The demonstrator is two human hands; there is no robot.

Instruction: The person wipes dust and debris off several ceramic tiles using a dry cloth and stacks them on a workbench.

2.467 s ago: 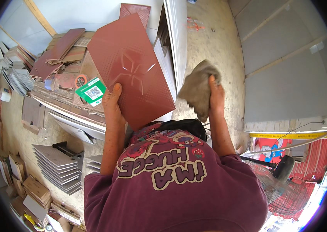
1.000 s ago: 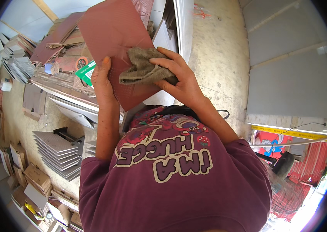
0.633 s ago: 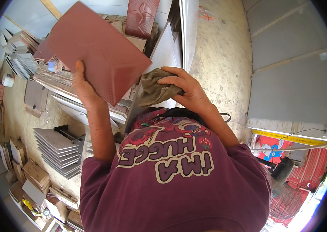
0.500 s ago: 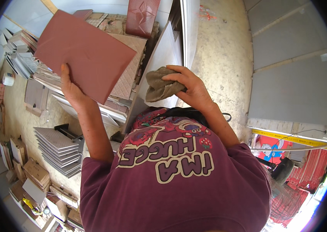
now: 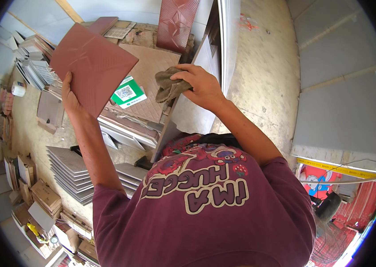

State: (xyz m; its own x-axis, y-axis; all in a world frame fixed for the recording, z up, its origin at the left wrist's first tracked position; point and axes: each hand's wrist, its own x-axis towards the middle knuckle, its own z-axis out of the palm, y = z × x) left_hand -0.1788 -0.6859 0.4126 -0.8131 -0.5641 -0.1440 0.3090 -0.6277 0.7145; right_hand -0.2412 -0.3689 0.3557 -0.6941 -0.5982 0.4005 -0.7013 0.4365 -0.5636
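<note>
A reddish-brown tile (image 5: 92,64) is held up and tilted in my left hand (image 5: 70,95), whose thumb lies over its near edge. My right hand (image 5: 201,84) is closed on a crumpled grey-brown rag (image 5: 169,84), a short way right of the tile and apart from it. Below the two hands lies a large brown textured tile (image 5: 152,60) on a stack. On it rests a green and white card (image 5: 128,92) with a square code, partly behind the held tile. Another red-brown tile with a raised pattern (image 5: 177,24) leans upright at the back.
Grey tiles (image 5: 70,167) stand fanned out to the left of my body. Cardboard boxes (image 5: 46,196) sit at the lower left. White panels (image 5: 197,102) lean right of the stack, beside the concrete floor (image 5: 263,80). A fan (image 5: 330,242) stands at the lower right.
My left hand has tilted the tile and drawn it left, so the green and white card now shows. My right hand with the rag has shifted slightly left and up.
</note>
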